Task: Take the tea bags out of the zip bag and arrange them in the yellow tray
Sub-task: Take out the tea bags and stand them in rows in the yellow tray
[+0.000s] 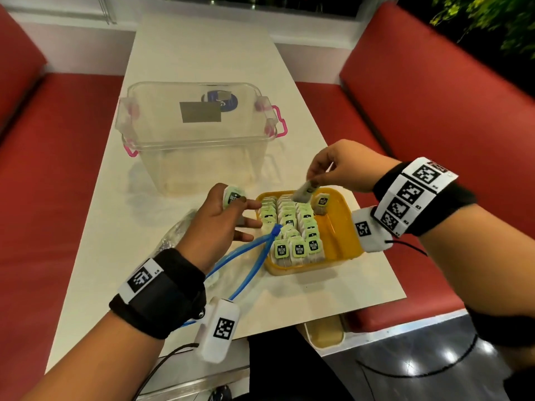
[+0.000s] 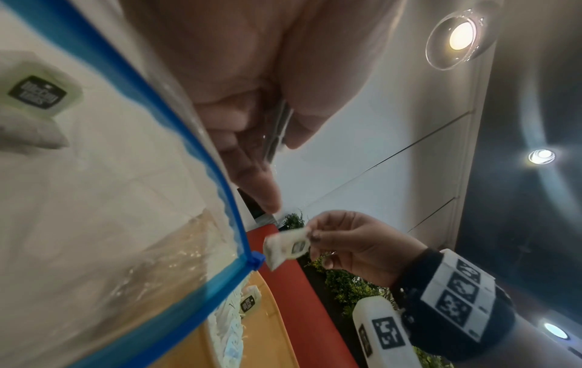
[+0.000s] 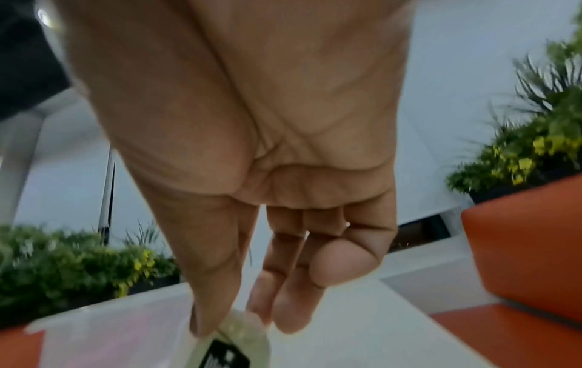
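Observation:
The yellow tray (image 1: pixel 338 227) sits on the white table near its right edge, with rows of green-labelled tea bags (image 1: pixel 289 224) standing in its left part. My right hand (image 1: pixel 314 180) hovers over the tray's far end and pinches a tea bag (image 1: pixel 305 193) by thumb and forefinger; the same tea bag (image 3: pixel 233 348) shows at my fingertips in the right wrist view. My left hand (image 1: pixel 231 209) is just left of the tray, another tea bag (image 1: pixel 233 196) pinched under its thumb. The clear zip bag (image 1: pixel 176 235) with a blue zip (image 1: pixel 260 250) lies below it, open, with one tea bag (image 2: pixel 37 93) inside.
A clear plastic box (image 1: pixel 197 134) with pink latches stands on the table beyond the tray. Red benches (image 1: pixel 434 96) run along both sides of the table. The tray's right half is bare yellow. The table's near edge (image 1: pixel 260 334) is close to my wrists.

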